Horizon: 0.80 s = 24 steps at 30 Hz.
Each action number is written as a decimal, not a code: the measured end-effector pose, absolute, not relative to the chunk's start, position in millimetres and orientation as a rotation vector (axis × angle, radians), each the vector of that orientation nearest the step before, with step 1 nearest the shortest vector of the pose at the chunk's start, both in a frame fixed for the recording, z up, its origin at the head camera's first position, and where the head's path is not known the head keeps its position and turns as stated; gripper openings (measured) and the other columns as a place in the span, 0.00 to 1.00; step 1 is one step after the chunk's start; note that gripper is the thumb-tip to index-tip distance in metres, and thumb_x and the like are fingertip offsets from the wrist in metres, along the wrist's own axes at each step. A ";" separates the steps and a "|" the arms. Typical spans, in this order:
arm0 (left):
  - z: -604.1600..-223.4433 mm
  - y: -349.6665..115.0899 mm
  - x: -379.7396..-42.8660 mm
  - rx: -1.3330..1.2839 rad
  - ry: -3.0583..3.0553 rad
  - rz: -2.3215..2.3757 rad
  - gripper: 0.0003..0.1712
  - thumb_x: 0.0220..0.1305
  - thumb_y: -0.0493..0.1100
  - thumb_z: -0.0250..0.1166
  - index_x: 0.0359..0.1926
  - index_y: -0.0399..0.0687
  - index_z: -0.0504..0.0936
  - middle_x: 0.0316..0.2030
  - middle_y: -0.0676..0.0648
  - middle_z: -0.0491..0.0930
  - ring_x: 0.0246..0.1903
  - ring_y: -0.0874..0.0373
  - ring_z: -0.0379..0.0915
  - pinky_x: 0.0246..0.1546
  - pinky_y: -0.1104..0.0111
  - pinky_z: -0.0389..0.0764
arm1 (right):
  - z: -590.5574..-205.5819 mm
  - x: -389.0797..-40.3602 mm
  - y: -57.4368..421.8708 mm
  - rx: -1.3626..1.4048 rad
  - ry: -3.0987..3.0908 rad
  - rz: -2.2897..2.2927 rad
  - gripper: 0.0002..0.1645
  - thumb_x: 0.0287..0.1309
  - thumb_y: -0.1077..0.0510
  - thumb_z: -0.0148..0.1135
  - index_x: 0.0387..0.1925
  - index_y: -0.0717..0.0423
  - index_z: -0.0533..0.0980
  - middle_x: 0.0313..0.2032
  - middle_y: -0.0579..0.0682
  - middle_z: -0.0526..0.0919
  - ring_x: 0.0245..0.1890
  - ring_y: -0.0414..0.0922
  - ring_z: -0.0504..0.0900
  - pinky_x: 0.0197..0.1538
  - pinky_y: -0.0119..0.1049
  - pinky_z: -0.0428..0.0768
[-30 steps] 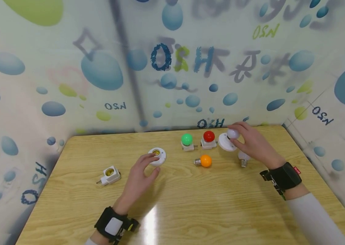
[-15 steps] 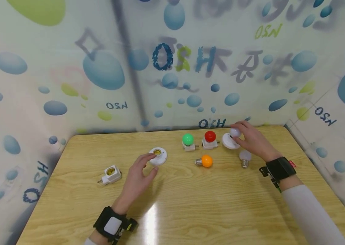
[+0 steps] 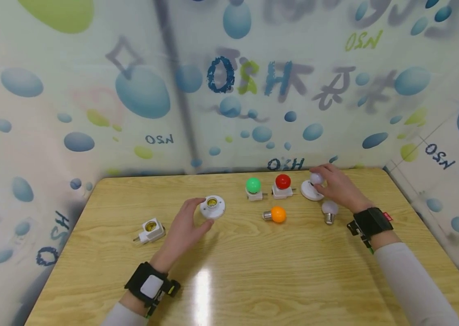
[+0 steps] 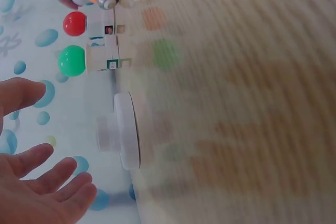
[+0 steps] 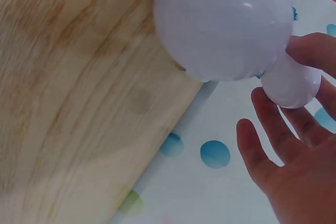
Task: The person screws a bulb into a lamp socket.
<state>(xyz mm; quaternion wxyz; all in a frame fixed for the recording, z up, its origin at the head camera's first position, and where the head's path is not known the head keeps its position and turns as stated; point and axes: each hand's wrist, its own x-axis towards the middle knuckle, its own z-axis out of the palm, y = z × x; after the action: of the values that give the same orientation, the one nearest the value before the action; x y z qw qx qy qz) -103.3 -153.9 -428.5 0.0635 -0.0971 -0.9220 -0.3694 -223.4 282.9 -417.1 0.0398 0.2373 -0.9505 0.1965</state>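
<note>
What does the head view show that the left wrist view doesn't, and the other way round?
Only head: the bulbless plug-in socket, the loose white bulb, the wristbands.
Only left wrist: red and green reflections on the tabletop, and the empty round socket edge-on.
Both: that socket, left hand, right hand, held white bulb, green bulb, red bulb, orange bulb.

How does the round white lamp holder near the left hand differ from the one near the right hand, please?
The left holder shows an open, brass-coloured socket, while the right holder has a white bulb at its socket; whether it is fully seated is unclear. The left hand is spread beside the left holder, whereas the right hand holds the bulb at the right holder. Both are white with round bases.
</note>
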 end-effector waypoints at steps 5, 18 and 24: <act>-424.9 -150.9 -108.8 -0.274 -2.783 -1.146 0.37 0.57 0.47 0.68 0.65 0.39 0.68 0.61 0.39 0.68 0.59 0.44 0.65 0.57 0.51 0.69 | -418.1 -223.0 282.6 0.708 -2.933 0.607 0.31 0.57 0.62 0.64 0.62 0.65 0.69 0.55 0.62 0.69 0.52 0.59 0.72 0.53 0.57 0.72; -420.4 -146.8 -144.1 -0.399 -3.041 -0.928 0.49 0.53 0.53 0.71 0.69 0.33 0.62 0.65 0.35 0.63 0.63 0.42 0.61 0.61 0.53 0.64 | -406.6 -201.5 287.4 0.555 -2.886 0.704 0.38 0.64 0.42 0.57 0.66 0.62 0.65 0.68 0.64 0.60 0.65 0.64 0.59 0.61 0.62 0.61; -423.1 -141.5 -155.7 -0.396 -3.133 -0.849 0.52 0.52 0.57 0.71 0.71 0.37 0.61 0.66 0.37 0.63 0.63 0.44 0.61 0.60 0.53 0.66 | -401.2 -173.7 286.6 0.591 -2.657 0.768 0.32 0.65 0.46 0.57 0.63 0.62 0.69 0.66 0.61 0.65 0.64 0.61 0.63 0.60 0.61 0.62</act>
<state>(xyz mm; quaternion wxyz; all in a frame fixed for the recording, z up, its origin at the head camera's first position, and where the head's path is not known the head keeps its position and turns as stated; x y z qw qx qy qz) -155.7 -141.5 -423.1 -0.0640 -0.1208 -0.9562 -0.2590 -173.7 286.6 -401.2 0.1559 0.2063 -0.9280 0.2684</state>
